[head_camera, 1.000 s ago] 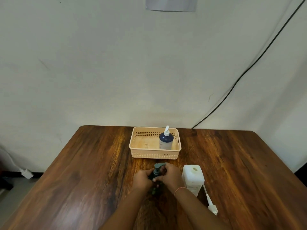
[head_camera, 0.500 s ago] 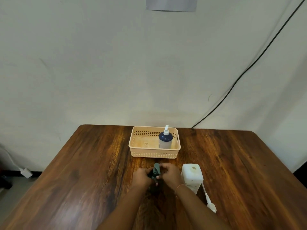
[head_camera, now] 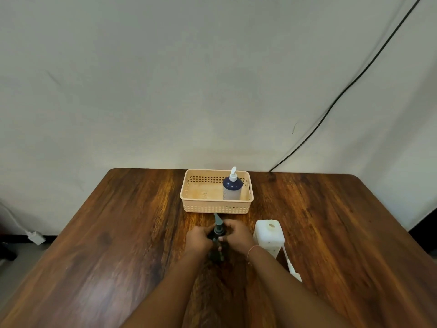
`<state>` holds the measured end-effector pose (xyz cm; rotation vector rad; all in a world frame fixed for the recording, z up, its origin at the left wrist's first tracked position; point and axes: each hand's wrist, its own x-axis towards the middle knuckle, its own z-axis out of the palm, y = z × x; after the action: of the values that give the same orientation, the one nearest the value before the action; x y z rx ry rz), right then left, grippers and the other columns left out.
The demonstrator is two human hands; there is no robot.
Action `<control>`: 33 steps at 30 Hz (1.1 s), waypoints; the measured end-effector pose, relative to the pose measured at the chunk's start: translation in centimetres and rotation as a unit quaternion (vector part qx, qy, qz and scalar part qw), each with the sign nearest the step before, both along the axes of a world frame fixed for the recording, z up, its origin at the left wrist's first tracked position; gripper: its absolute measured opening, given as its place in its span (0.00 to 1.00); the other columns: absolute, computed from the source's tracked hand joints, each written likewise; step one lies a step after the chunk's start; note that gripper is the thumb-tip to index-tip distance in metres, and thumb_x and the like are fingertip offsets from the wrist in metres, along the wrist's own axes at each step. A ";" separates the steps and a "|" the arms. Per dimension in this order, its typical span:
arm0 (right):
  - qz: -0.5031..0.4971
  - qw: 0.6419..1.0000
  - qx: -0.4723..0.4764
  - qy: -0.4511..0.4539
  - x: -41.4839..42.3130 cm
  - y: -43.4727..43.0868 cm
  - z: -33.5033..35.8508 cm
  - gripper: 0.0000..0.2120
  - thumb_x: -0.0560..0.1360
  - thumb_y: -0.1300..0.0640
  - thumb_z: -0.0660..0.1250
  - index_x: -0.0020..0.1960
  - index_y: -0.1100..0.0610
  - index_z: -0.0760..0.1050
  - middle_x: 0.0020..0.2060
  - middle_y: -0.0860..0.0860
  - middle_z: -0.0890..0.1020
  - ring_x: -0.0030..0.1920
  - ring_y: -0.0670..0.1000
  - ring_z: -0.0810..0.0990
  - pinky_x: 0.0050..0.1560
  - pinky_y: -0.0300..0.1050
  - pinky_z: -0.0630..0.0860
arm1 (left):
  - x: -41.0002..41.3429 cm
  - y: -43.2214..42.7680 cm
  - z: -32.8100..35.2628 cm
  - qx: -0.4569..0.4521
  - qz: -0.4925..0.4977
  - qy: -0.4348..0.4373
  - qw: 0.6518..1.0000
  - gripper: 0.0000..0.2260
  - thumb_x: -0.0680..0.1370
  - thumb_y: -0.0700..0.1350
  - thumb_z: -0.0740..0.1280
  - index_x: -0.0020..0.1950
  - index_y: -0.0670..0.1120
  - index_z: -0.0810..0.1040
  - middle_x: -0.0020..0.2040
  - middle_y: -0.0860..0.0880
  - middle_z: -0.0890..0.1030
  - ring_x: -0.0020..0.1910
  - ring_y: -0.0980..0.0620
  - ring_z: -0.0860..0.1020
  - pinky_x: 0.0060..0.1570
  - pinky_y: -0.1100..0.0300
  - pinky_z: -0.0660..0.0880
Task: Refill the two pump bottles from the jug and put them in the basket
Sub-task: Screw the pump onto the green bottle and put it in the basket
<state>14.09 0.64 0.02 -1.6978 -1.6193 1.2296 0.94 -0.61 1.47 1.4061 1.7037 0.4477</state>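
A dark pump bottle [head_camera: 215,253] stands on the wooden table [head_camera: 118,233] in front of me, its grey-green pump head [head_camera: 218,224] pointing toward the basket. My left hand [head_camera: 198,237] grips the bottle from the left. My right hand [head_camera: 236,234] is closed around the pump collar from the right. A white jug [head_camera: 269,235] with its mouth uncapped stands just right of my right hand. The beige basket [head_camera: 216,208] sits beyond, holding a dark blue bottle with a white pump [head_camera: 232,187] in its right half.
A white pump with its tube [head_camera: 292,266] lies on the table to the right of my right forearm. A black cable [head_camera: 331,102] runs down the wall behind the table's far right. A white plug [head_camera: 35,237] lies on the floor at left.
The pump head has turned from pointing right to pointing away toward the basket, with both hands staying on the bottle. The view has tilted slightly.
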 end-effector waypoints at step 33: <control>-0.143 0.989 0.028 -0.008 -1.8 -1.0 -0.9 0.19 0.69 0.62 0.73 0.59 0.57 0.77 0.57 0.52 0.81 0.55 0.52 0.80 0.50 0.42 0.80 | -0.4 -0.2 -0.3 0.012 -0.002 0.006 1.000 0.21 0.72 0.39 0.71 0.65 0.47 0.75 0.61 0.48 0.80 0.61 0.51 0.76 0.64 0.54 0.73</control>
<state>12.25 -0.35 -0.88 -1.8328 -1.3481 1.0234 0.52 -0.81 1.20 1.4314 1.7097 0.4592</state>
